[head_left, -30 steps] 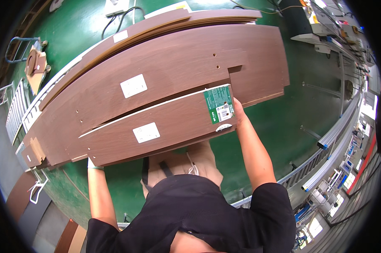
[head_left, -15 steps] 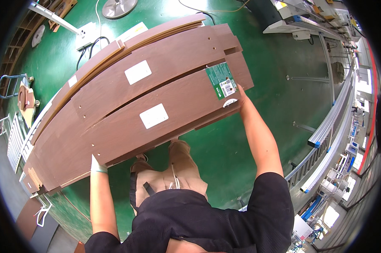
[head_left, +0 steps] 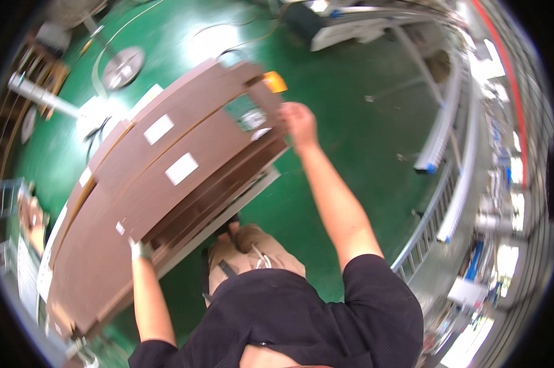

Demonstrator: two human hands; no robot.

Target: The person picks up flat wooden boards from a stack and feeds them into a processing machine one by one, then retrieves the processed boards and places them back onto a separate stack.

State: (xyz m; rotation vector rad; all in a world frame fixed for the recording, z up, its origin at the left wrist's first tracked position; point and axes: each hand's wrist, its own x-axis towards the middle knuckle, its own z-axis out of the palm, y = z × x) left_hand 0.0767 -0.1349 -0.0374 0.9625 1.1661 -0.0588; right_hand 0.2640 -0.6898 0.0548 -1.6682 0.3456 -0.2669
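A stack of long, curved brown boards crosses the view in front of me. My left hand (head_left: 141, 248), in a pale glove, is closed around the near edge of the front brown board (head_left: 206, 150), toward its left part. At that board's right end is my bare right hand (head_left: 300, 126), its fingers curled against the end; motion blur softens the contact. A green label (head_left: 245, 113) and a white label (head_left: 182, 168) are stuck on the board's top. Below its near edge, another brown layer and a pale strip (head_left: 268, 180) show.
An orange thing (head_left: 275, 81) juts out past the stack's far right corner. Beyond the stack stand a round metal base (head_left: 123, 67) and a white post (head_left: 44, 95). Silver rails (head_left: 442, 135) run along the right. A blue-framed cart (head_left: 4, 197) is at far left.
The front board has shifted away from me over the stack, uncovering the layer below its near edge. My right hand has moved with its end. The whole view has turned slightly.
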